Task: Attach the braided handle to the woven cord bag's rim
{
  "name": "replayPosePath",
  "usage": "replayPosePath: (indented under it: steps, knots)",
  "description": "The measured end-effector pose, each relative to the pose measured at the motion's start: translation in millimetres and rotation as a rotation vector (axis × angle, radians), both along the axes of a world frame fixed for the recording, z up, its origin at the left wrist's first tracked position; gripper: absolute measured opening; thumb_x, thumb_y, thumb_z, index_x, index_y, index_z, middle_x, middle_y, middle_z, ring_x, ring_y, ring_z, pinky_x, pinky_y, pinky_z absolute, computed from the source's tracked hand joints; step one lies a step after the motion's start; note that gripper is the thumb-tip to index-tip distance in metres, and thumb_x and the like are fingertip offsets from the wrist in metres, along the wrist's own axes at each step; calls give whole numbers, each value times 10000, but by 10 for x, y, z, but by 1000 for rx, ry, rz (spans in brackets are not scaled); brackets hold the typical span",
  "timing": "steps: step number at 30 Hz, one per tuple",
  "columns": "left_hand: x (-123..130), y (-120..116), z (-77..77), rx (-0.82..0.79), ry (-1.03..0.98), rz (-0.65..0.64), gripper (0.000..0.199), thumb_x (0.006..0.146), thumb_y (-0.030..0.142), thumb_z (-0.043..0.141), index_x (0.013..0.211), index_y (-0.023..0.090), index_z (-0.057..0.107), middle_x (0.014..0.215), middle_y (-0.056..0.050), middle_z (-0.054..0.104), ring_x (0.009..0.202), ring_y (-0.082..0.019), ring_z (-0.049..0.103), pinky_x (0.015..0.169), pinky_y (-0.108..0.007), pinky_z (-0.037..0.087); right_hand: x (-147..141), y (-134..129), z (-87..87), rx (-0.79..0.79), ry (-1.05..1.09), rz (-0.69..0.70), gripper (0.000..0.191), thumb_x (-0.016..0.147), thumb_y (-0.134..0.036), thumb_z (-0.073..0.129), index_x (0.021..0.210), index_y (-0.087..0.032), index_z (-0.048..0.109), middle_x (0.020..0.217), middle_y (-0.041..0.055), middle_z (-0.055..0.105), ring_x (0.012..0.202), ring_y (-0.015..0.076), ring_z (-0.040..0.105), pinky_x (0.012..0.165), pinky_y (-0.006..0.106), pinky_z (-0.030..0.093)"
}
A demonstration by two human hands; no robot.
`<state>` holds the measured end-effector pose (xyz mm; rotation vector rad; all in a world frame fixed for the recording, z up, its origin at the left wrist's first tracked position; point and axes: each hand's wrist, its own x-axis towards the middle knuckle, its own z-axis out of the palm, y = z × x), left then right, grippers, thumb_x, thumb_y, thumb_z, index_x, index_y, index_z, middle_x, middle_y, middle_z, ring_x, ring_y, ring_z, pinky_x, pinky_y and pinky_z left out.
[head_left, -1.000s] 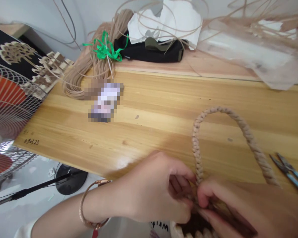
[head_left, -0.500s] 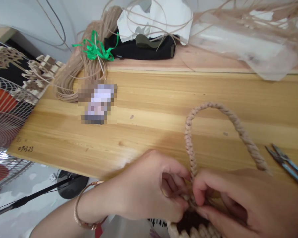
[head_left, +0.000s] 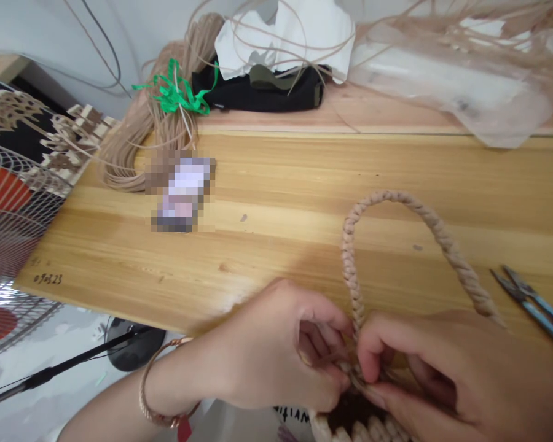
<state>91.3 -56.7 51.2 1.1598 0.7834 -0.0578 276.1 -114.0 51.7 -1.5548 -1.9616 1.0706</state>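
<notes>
A beige woven basket (head_left: 364, 430) with a dark opening sits at the bottom, its rim partly covered by my hands. From the rim a braided handle (head_left: 349, 245) loops up and over the table, its right end passing behind my right hand. My left hand (head_left: 299, 350) is closed at the rim, thumb and fingers pinching thin cord (head_left: 334, 356) by the handle's base. Opposite it, my right hand (head_left: 424, 368) pinches the same spot with thumb and forefinger. The exact strands between the fingertips are partly hidden.
Blue-handled snips (head_left: 534, 307) lie open at the right on the wooden table (head_left: 267, 184). A pixelated phone (head_left: 184, 193), a coil of cord (head_left: 124, 166) with green ties (head_left: 179, 92), a black pouch (head_left: 262, 92) and plastic wrapping (head_left: 470, 92) lie farther back. A fan (head_left: 13, 245) stands left.
Both hands stay at the handle's base with barely any finger movement. The whole view has shifted very slightly.
</notes>
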Motion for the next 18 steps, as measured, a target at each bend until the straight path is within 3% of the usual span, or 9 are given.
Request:
replayPosePath:
  steps: [11, 18]
  knots:
    - [5, 12, 30, -33, -6, -22, 239, 657, 38, 511, 817, 105, 675, 722, -16, 652, 641, -107, 570, 591, -209, 480, 13, -25, 0, 60, -35, 15, 295, 523, -24, 631, 606, -295, 548, 393, -162, 480, 290, 53, 395, 294, 189, 195]
    - [11, 42, 64, -24, 5, -48, 231, 659, 26, 499, 799, 104, 666, 692, -4, 634, 616, -95, 567, 555, -182, 458, -30, -77, -34, 163, -182, 39, 195, 589, -117, 601, 638, -295, 539, 443, -119, 556, 301, 99, 426, 307, 242, 152]
